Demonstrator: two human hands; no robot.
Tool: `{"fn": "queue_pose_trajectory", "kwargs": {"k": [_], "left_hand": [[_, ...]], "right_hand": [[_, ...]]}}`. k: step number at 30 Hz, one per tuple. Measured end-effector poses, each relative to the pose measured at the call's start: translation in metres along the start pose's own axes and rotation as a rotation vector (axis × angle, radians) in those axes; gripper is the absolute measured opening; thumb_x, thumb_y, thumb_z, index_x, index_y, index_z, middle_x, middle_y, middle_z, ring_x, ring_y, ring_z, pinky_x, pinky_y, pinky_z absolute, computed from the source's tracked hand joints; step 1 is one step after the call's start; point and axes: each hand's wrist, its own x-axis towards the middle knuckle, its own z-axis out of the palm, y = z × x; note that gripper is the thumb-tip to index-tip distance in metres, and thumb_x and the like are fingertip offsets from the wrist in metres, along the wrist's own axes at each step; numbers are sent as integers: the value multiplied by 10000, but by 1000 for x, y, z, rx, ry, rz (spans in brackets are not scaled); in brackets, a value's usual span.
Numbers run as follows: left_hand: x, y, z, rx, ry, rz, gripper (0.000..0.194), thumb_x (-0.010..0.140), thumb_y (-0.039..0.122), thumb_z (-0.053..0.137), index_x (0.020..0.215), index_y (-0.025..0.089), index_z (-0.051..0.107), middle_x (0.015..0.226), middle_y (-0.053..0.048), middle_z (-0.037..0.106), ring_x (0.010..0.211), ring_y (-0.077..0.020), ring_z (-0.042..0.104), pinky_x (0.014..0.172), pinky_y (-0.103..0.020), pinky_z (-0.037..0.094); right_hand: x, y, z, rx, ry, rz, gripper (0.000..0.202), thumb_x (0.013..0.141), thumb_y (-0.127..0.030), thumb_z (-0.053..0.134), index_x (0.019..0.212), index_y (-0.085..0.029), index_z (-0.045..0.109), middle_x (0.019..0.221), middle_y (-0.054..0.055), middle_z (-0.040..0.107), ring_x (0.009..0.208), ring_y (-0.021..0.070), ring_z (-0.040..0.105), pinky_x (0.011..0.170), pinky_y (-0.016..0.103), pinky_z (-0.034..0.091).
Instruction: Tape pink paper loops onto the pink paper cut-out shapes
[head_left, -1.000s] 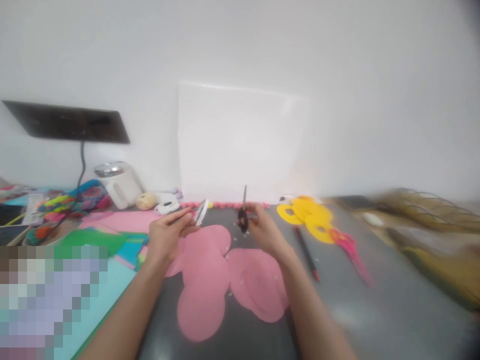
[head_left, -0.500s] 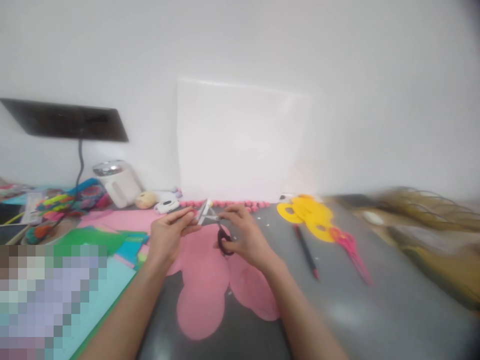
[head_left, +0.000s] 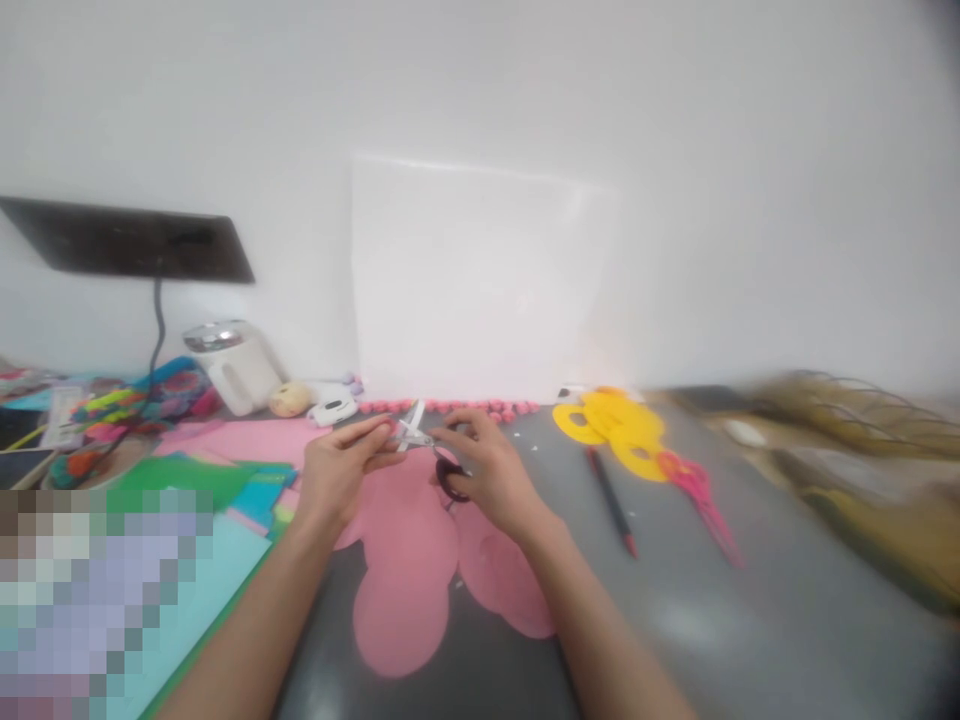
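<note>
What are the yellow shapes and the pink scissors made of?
The yellow shapes look like thin paper or card, maybe foam sheet: they lie flat, with cut-out holes and a dull finish. The pink scissors seem to have smooth plastic handles, going by their bright, even colour. Their blades look pink too, but blur hides whether they are plastic or covered metal.

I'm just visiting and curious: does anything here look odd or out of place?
Tiny white scraps lie loose on the table, beyond the right hand and near the pen, looking untidy. The mug seems to lean, though lens distortion may explain it.
</note>
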Motion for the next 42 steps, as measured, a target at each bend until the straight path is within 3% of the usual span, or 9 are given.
{"fn": "queue_pose_trajectory", "kwargs": {"k": [5,13,19,24,28,36,39,42], "left_hand": [[-1,2,1,-6,-7,-2,312,481,206,823,751,81,727,716,-72,708,598,-177,648,623,-368,595],[0,1,1,-4,5,9,305,480,198,819,746,80,725,680,-59,704,580,-168,644,613,-360,603],[0,0,1,73,46,63,294,503,205,806,760,88,724,669,-50,703,589,-186,659,596,-361,609],[-1,-2,1,224,69,69,273,561,218,762,794,83,714,643,-60,706,545,-201,667,547,-354,602],[-2,-5,1,309,31,13,239,577,207,743,786,96,708,601,-69,707,563,-232,684,533,-332,585],[-3,-8,5,393,-29,-31,275,585,243,733,818,100,709,513,-59,681,478,-231,663,529,-339,565],[-3,-9,4,398,-35,-15,292,585,258,733,826,95,711,518,-59,679,474,-227,659,530,-343,562],[-4,-10,4,414,-48,11,294,601,276,726,835,98,712,541,-59,684,473,-213,652,527,-338,557]], "right_hand": [[0,0,0,-9,5,21,512,673,-20,552,1104,-292,609,1108,28,528,855,149,536,673,250,443],[0,1,-3,-68,-5,31,454,715,-39,557,1078,-303,627,1073,15,552,780,124,557,674,237,435],[0,3,-4,-90,-18,32,439,721,-33,539,1045,-311,644,1036,3,571,833,136,578,687,228,431],[0,15,-12,-21,38,138,438,700,-26,518,1033,-289,625,1070,4,551,907,149,561,743,248,438],[-3,30,-24,-148,-104,226,463,607,32,521,988,-212,616,1101,57,529,1046,201,488,808,298,425],[-10,41,-41,-183,-344,343,543,517,47,566,1020,-150,624,1157,103,519,1054,234,478,838,293,412],[-11,40,-46,-177,-350,357,536,504,-43,654,1022,-181,638,1167,84,544,1054,254,485,826,305,413],[-8,38,-45,-193,-232,340,331,582,-90,622,883,-211,686,1028,52,629,959,225,540,775,285,407]]}}
